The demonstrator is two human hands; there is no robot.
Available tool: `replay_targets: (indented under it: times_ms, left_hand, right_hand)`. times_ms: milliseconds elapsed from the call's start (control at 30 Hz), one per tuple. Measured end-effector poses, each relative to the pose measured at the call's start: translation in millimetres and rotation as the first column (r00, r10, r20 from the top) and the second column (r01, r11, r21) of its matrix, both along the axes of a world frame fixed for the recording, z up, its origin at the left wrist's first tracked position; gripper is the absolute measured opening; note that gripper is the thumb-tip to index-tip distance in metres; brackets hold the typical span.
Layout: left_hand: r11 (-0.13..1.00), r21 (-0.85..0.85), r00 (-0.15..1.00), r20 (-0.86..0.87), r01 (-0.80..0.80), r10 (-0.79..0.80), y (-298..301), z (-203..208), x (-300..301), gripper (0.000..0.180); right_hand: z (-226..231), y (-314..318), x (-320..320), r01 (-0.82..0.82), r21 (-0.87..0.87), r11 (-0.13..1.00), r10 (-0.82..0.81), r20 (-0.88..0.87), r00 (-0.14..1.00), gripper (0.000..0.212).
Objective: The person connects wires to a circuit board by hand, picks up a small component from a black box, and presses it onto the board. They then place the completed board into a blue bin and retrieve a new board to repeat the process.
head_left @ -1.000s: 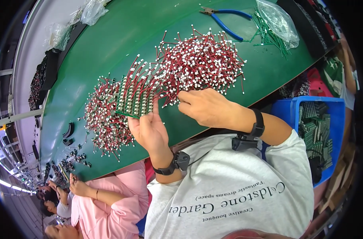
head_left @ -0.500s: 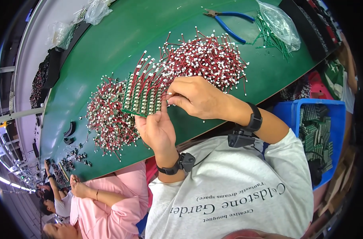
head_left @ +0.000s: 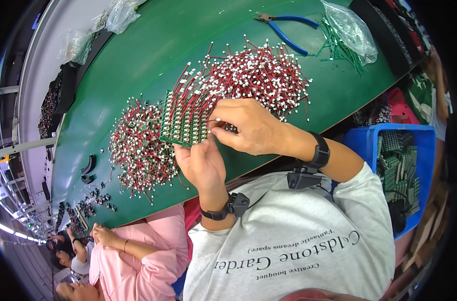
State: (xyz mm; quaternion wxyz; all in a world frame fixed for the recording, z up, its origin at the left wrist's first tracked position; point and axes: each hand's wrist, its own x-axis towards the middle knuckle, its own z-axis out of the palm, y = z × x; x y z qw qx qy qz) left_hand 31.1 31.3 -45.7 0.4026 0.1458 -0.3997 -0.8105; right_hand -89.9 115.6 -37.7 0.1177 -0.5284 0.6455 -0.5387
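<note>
Since a second ago we have brought our right hand [head_left: 251, 128] in from beside the board [head_left: 184, 120] to its near edge, and the board has swung round a little in our left hand [head_left: 202, 163]. Half a second ago the right hand covered that edge; now its fingers [head_left: 219, 122] pinch a small white connector there, closed on it, touching the board's lower right corner. We judge this means another wire is being seated in the board, and that the rows are largely filled, since red wires [head_left: 188, 93] already stand along most of it.

The board sits just above the green surface [head_left: 153, 45], near its front edge, between two heaps: the big heap of red wires [head_left: 258, 75] behind and to the right, and the small heap [head_left: 138, 145] to the left. Our left hand holds the board from below, thumb and fingers closed on its near edge.

The board is a green rectangle. Its long axis runs from the near edge away from us, leaning slightly left toward the far side. Its fitted wires point away from us and to the right, their tips reaching the big heap. The face with the sockets is turned up toward us.

Blue pliers [head_left: 283, 30] lie well apart at the far side, and a blue bin [head_left: 424, 155] stands to our right.
</note>
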Motion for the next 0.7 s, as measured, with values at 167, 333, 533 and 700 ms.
replay_targets:
  times_ms: [167, 333, 533, 700]
  left_hand:
    - [1.0, -0.003, 1.0, -0.003, 0.025, -0.025, 5.8, 4.1, -3.5, 0.056]
    - [0.999, -0.022, 0.999, -0.025, 0.047, -0.047, 8.1, 4.8, -4.7, 0.054]
    - [0.998, -0.036, 0.999, 0.003, 0.047, -0.047, 9.5, 2.0, -4.6, 0.051]
    - [0.999, 0.014, 0.999, 0.008, 0.042, -0.042, 8.7, -2.9, -3.1, 0.05]
  right_hand:
    - [0.0, -0.6, 2.5, 0.069, -0.003, 0.998, -0.069, -0.012, 0.998, 0.011]
    - [-1.1, 0.5, 3.5, 0.082, 0.009, 0.997, -0.082, -0.011, 0.997, 0.012]
    - [-3.5, 1.9, 6.2, 0.108, -0.005, 0.994, -0.107, -0.104, 0.989, 0.012]
    - [-8.2, 2.8, 9.5, 0.139, -0.032, 0.99, -0.143, -0.232, 0.962, 0.012]
